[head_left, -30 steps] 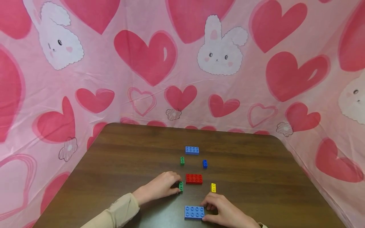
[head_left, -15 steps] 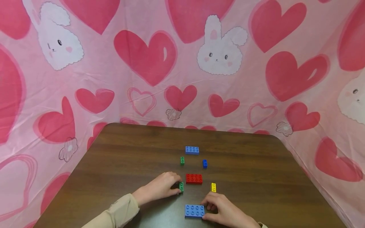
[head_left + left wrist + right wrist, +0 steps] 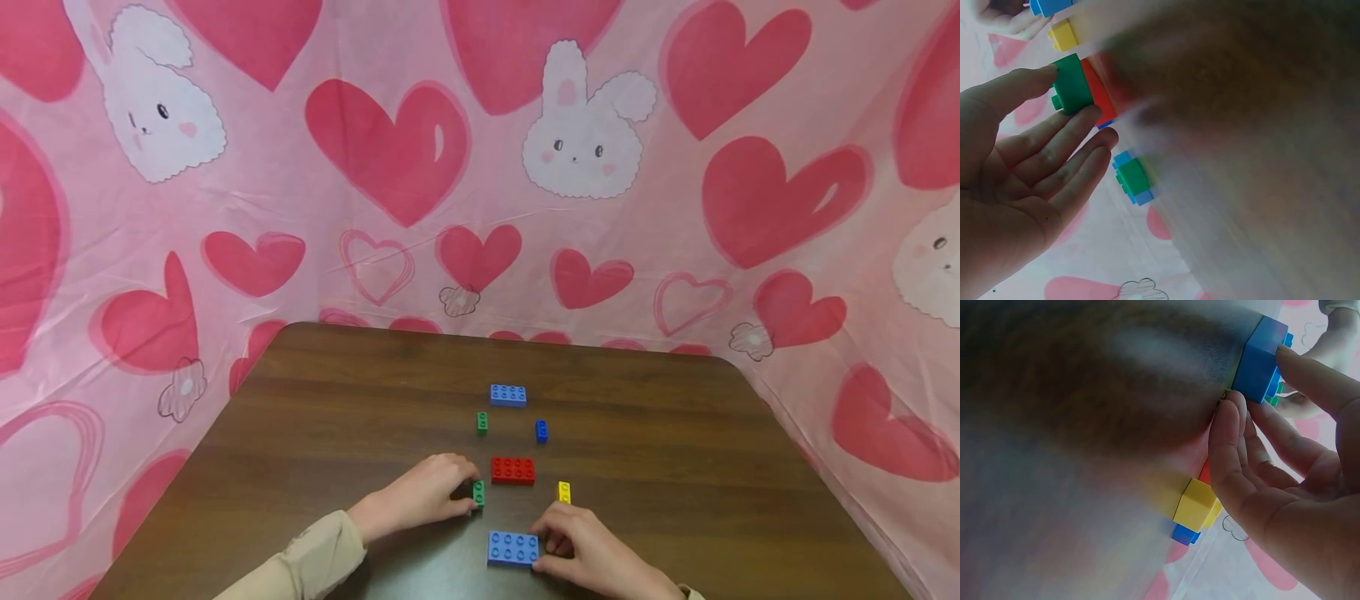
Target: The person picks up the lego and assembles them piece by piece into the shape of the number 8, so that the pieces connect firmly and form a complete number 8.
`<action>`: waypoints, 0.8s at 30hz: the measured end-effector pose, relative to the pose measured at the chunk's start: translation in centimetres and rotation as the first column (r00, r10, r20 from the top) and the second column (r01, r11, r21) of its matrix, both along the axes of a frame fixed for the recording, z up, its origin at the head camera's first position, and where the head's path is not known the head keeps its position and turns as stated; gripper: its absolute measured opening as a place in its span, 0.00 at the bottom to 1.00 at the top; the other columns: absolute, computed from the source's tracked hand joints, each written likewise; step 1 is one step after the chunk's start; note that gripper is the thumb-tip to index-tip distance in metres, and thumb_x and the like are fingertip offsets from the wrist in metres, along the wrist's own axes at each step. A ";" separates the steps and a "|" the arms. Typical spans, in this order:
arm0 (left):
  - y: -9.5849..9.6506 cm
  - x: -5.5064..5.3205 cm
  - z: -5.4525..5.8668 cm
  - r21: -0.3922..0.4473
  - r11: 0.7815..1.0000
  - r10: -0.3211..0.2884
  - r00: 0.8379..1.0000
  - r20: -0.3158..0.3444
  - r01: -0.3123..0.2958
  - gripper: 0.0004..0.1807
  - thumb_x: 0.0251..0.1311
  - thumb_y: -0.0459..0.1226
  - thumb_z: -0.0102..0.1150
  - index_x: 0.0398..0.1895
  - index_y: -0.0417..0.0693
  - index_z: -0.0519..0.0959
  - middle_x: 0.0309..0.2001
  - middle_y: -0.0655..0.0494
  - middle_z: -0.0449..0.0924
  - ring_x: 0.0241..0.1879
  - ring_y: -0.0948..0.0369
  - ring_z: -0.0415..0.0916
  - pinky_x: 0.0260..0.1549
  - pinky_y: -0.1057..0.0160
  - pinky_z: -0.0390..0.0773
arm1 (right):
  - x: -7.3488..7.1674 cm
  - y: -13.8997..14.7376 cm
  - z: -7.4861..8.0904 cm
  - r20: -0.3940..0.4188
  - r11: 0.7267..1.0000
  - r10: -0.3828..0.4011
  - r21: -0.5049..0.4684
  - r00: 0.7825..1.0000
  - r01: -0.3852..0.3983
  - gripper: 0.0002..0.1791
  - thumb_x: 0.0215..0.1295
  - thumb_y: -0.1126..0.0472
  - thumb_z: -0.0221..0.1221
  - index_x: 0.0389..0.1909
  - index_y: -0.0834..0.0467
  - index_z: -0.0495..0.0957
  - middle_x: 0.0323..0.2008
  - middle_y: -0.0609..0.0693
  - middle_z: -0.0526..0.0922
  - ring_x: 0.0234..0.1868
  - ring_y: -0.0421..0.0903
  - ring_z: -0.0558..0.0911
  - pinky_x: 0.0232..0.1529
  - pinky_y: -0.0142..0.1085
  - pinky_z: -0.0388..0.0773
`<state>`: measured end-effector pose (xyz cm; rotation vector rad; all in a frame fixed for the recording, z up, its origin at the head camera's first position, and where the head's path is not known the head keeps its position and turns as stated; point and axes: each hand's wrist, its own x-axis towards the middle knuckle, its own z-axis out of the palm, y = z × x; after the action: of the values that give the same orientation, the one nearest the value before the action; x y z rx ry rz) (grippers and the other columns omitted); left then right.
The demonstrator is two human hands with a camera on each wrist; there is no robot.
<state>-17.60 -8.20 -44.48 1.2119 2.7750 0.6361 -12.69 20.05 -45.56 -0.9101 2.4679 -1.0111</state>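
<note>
My left hand [image 3: 426, 493] pinches a small green brick [image 3: 478, 494] between thumb and fingers, left of the middle of the table. In the left wrist view the green brick [image 3: 1074, 84] sits between the thumb tip and a fingertip. At the near side my right hand [image 3: 592, 552] grips the right end of a light blue eight-stud brick [image 3: 513, 549], thumb on the near edge and fingers on the far edge. The right wrist view has this blue brick [image 3: 1261, 359] at the thumb and index finger. A red eight-stud brick [image 3: 513, 471] lies just beyond both hands.
A yellow two-stud brick [image 3: 564, 492] lies just beyond my right hand. Farther back are a second green brick [image 3: 482, 423], a dark blue two-stud brick [image 3: 542, 431] and another light blue brick [image 3: 508, 395]. A pink heart-patterned cloth [image 3: 480, 200] hangs around the brown table [image 3: 337, 400].
The light blue brick in my right hand has slid a little away from me, toward the red brick. My left hand and its green brick have barely moved.
</note>
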 end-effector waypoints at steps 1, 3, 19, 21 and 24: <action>0.0 0.0 0.0 0.002 1.000 -0.002 1.000 0.001 0.002 0.12 0.58 0.40 0.69 0.43 0.46 0.84 0.39 0.57 0.85 0.39 0.67 0.79 0.43 0.66 0.81 | 0.0 0.0 0.0 -0.004 1.000 -0.002 -0.003 1.000 0.002 0.16 0.62 0.50 0.67 0.45 0.55 0.81 0.35 0.42 0.81 0.33 0.26 0.75 0.34 0.25 0.78; 0.0 0.1 0.1 0.004 1.000 -0.005 1.000 -0.001 0.005 0.13 0.58 0.41 0.69 0.43 0.46 0.84 0.39 0.57 0.85 0.39 0.67 0.79 0.42 0.66 0.81 | 0.0 0.0 0.0 -0.011 1.000 -0.005 -0.008 1.000 0.004 0.16 0.62 0.50 0.66 0.45 0.56 0.81 0.35 0.42 0.80 0.33 0.25 0.75 0.34 0.25 0.78; 0.2 0.6 0.5 -0.011 1.000 -0.005 0.999 0.050 0.006 0.14 0.60 0.42 0.68 0.47 0.47 0.84 0.40 0.59 0.85 0.38 0.69 0.77 0.42 0.70 0.79 | -0.1 -0.1 0.0 -0.005 1.000 -0.019 -0.012 1.000 0.018 0.16 0.63 0.51 0.66 0.47 0.57 0.81 0.36 0.45 0.80 0.32 0.25 0.75 0.32 0.24 0.77; 0.2 0.7 0.5 -0.005 1.000 -0.007 0.998 0.064 0.007 0.15 0.60 0.42 0.68 0.48 0.48 0.84 0.41 0.59 0.85 0.38 0.69 0.77 0.42 0.70 0.79 | -0.1 -0.1 0.0 -0.009 1.000 -0.021 -0.010 1.000 0.021 0.16 0.63 0.51 0.66 0.46 0.57 0.81 0.36 0.45 0.79 0.31 0.25 0.74 0.31 0.24 0.77; 0.3 0.8 0.5 0.001 1.000 -0.009 0.996 0.084 0.009 0.15 0.61 0.42 0.67 0.48 0.48 0.84 0.41 0.60 0.85 0.38 0.70 0.76 0.42 0.71 0.78 | -0.1 -0.2 0.0 0.001 1.000 -0.030 -0.005 1.000 0.030 0.16 0.63 0.51 0.66 0.46 0.57 0.81 0.36 0.44 0.79 0.31 0.25 0.74 0.31 0.24 0.76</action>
<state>-16.83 -7.94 -44.00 1.1694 2.6994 0.6712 -12.81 19.89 -45.51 -0.8762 2.4869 -1.0275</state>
